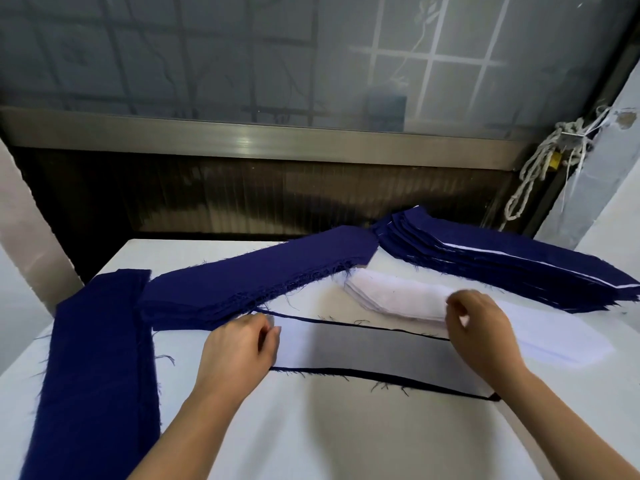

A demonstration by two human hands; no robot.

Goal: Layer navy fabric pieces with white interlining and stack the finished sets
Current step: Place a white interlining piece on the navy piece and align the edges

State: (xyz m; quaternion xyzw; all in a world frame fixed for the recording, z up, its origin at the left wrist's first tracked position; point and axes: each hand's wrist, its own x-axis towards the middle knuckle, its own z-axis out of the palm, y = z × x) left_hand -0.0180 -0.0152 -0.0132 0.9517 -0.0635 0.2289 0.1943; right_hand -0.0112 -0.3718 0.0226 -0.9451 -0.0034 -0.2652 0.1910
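A white interlining piece lies over a navy fabric piece at the table's middle; only thin navy edges show above and below it. My left hand pinches the interlining's left end with curled fingers. My right hand pinches its right end. A stack of loose white interlining sits just behind, partly hidden by my right hand. A stack of navy pieces lies behind my left hand. A pile of layered sets, navy with white edges showing, sits at the back right.
Another long navy stack runs down the left side of the white table. More white pieces lie right of my right hand. A dark wall and window frame stand behind the table; knotted cord hangs at the right.
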